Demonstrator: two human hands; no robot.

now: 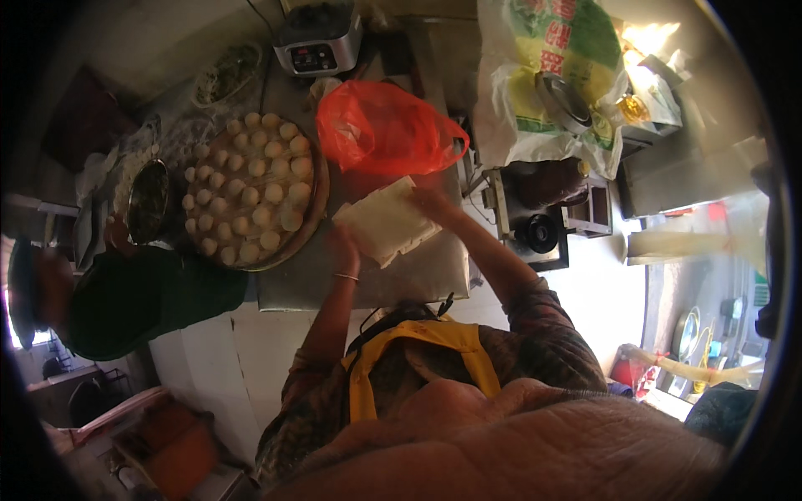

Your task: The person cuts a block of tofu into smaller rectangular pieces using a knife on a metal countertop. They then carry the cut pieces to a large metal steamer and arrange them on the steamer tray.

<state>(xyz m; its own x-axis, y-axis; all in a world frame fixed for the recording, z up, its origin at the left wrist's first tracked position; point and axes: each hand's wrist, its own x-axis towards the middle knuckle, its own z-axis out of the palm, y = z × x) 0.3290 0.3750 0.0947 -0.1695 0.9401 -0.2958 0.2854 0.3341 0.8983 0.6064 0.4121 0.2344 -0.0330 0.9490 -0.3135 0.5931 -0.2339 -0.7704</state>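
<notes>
A pale, flat, squarish stack of sheets with uneven edges is tilted over the metal table; its material is hard to tell. My right hand grips its upper right edge, with the fingertips partly hidden. Beside its left edge is my left hand, blurred, a bracelet on the wrist. Whether those fingers close on the sheets is unclear. Just beyond the stack lies a red plastic bag, its handle loop toward the right.
Left of me, a round tray bears many small round dough pieces. A co-worker in a dark green sleeve has a hand by a metal bowl. An appliance stands at the back; a gas burner is at right.
</notes>
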